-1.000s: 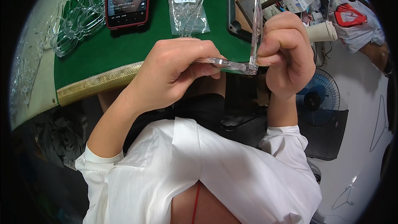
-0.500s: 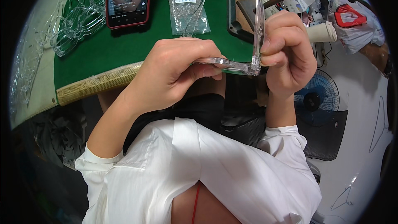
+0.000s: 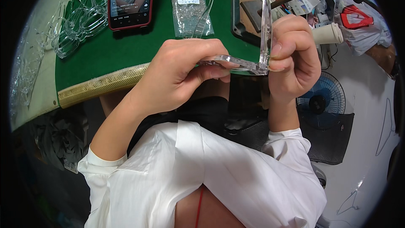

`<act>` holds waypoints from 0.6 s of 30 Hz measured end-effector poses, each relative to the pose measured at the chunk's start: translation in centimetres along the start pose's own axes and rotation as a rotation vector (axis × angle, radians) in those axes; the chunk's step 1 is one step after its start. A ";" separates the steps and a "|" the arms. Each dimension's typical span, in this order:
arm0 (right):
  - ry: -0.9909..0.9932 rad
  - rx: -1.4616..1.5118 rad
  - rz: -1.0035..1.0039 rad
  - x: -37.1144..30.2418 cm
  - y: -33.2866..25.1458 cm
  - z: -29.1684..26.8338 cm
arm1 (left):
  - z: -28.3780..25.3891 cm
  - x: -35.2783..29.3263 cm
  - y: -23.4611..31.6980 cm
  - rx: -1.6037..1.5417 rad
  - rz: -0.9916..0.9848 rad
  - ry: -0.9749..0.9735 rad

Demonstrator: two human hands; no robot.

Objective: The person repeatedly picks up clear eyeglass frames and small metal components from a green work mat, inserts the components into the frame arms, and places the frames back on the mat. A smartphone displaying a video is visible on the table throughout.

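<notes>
A clear plastic eyeglass frame (image 3: pixel 240 64) is in my left hand (image 3: pixel 179 74), pinched between thumb and fingers at its front. One clear temple (image 3: pixel 265 29) stands up from the hinge at the frame's right end; the other temple (image 3: pixel 204 17) stretches away beyond my left hand. Right beside the hinge, my right hand (image 3: pixel 295 57) is closed, thumb and fingertips pressed together against the joint. Whatever those tips pinch is too small or hidden to make out.
A green mat (image 3: pixel 139 44) with a gold edge strip covers the table. On it lie a phone (image 3: pixel 130 2), a bag of small clear parts (image 3: pixel 185 19) and a pile of clear eyeglass frames (image 3: pixel 82 21). A metal press-like tool (image 3: pixel 247 14) stands right. A fan (image 3: pixel 322 99) is below.
My right hand has shifted slightly down, its fingertips still by the hinge. The hinge end of the eyeglass frame has moved a little to the right.
</notes>
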State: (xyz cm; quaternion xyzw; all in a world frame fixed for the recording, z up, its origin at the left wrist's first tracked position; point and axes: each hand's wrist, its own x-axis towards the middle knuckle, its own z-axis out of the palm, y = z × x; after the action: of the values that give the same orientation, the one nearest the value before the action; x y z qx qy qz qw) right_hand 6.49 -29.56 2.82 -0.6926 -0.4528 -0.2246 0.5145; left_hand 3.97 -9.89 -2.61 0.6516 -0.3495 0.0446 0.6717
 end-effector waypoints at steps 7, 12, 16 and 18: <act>0.045 0.167 0.025 -0.5 0.6 0.0 | 0.2 0.3 0.2 -0.050 0.016 -0.021; 0.271 0.277 0.112 -0.5 1.9 -0.3 | 1.7 2.4 0.0 -0.061 0.019 0.044; 0.495 0.227 0.169 -0.9 3.4 -2.8 | 4.0 6.8 -2.3 -0.088 0.018 0.152; 0.570 0.233 0.233 -1.6 4.3 -4.3 | 5.3 9.5 -3.7 -0.149 0.045 0.223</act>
State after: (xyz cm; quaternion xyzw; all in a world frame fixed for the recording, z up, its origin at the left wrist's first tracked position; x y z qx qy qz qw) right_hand 10.03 -34.40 0.94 -0.5854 -0.2312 -0.2956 0.7187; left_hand 10.80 -18.95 -1.21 0.5829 -0.2896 0.1060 0.7518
